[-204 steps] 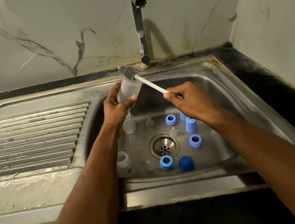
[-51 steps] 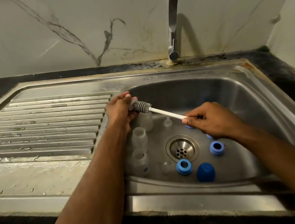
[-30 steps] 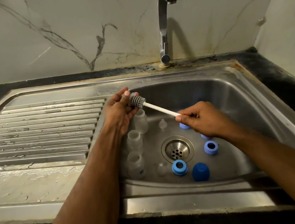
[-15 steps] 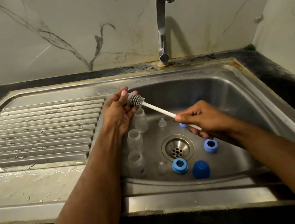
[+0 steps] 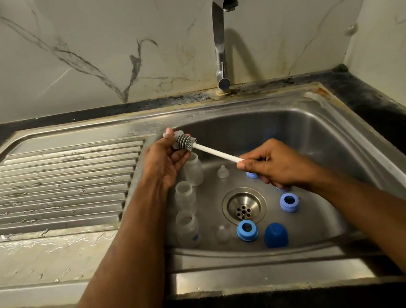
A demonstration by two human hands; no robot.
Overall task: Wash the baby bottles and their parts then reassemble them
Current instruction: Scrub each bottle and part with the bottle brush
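Over a steel sink (image 5: 325,124): left hand (image 5: 165,162) pinching a small clear bottle part (image 5: 173,135), right hand (image 5: 277,164) gripping the white handle of a bottle brush (image 5: 186,143) pressed against it. Below, in the basin: three clear bottles (image 5: 185,196), teats, blue rings (image 5: 246,230) and a cap (image 5: 275,235).

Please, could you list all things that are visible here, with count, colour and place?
bottles: three, clear, left side of the basin.
teats: two seen in the basin, clear; another small clear part in the left hand.
rings: two seen whole, blue, near the drain; further blue parts half hidden under the right hand.
cap: one, dark blue, front of the basin.
brush: one, grey head, white handle, above the basin.
drain: one, steel, basin middle.
sink: one, steel, drainboard at left.
tap: one, chrome, behind the basin.
left hand: holds the clear part at the brush head.
right hand: grips the handle.
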